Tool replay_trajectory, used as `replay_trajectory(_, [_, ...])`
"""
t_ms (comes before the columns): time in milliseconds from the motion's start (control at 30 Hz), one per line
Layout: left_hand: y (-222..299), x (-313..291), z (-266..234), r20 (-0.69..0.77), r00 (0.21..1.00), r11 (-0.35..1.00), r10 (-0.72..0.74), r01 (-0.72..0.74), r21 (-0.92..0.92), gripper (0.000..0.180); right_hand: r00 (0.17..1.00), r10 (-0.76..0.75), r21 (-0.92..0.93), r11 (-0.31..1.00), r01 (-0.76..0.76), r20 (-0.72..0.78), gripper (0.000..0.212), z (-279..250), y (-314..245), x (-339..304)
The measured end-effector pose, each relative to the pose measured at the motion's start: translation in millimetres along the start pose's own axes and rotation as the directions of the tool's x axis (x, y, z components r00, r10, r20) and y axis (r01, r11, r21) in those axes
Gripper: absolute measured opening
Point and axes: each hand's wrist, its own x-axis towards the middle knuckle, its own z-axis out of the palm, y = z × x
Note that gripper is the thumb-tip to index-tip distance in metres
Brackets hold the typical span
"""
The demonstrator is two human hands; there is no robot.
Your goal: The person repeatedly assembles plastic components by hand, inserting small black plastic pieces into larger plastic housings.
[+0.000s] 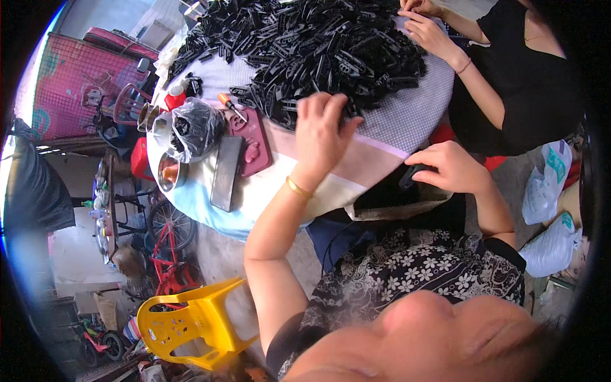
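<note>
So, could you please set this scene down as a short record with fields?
Left hand: at the near edge of the pile of black pieces; grip unclear
Right hand: holding a dark piece
Surface: cloth-covered table
Also on table: orange-handled screwdriver, maroon board, dark flat slab, plastic bag
Co-worker: in black, at the table's right side
On floor: yellow chair

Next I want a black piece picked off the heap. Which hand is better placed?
Probably the left: the left hand is already at the near edge of the heap, while the right hand, farther off, seems occupied with a black piece.
</note>
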Motion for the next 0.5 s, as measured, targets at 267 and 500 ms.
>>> replay_trajectory(267, [-22.7,14.6,14.1,0.014,0.993,0.969,-0.118,0.112,0.221,0.042,0.849,-0.143,-0.277,0.961,-0.004,-0.509,0.018,21.0,21.4,65.5])
replay_trajectory(500, [-36.4,8.2,-0.4,-0.212,0.916,0.913,-0.34,0.267,-0.308,0.017,0.868,-0.155,-0.377,0.925,-0.04,-0.472,0.008,45.0,40.5,92.0])
